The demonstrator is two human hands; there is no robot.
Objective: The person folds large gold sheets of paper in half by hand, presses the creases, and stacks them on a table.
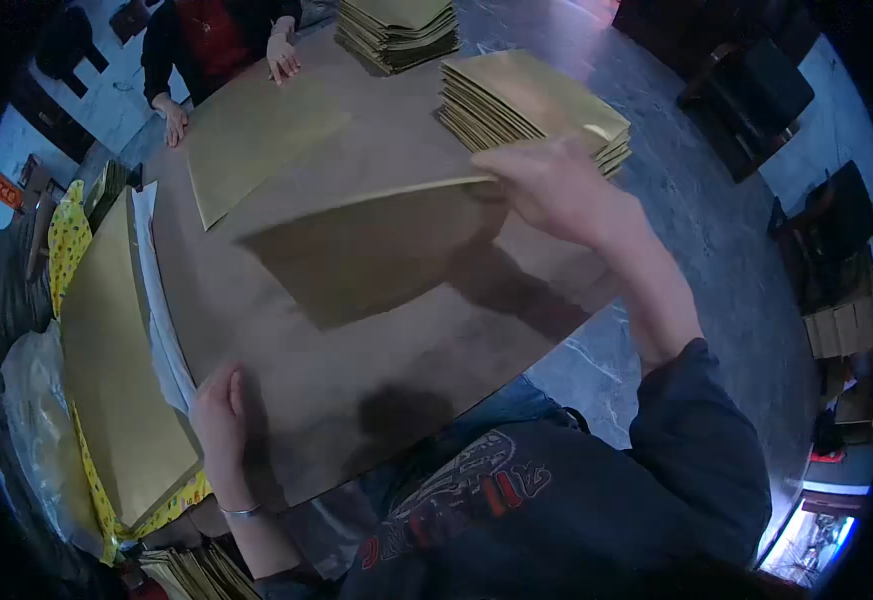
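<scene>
My right hand (547,185) is closed on the upper right corner of a brown paper envelope (377,250), which is raised on edge over the brown table (287,420). Its far left end hangs free, and a shadow falls beside it. My left hand (219,410) rests at the table's left edge, its fingers bent and pressed together; whether anything is in them is hidden. Just beyond my right hand lies a stack of brown envelopes (527,95). To the left of my left hand are large brown sheets (107,360) with a white strip along them.
Across the table a co-worker (212,45) has both hands by a flat brown sheet (257,140). Another envelope stack (397,30) stands at the far edge. Yellow patterned cloth (69,235) and clear plastic (42,430) lie left. Dark chairs (757,100) stand right.
</scene>
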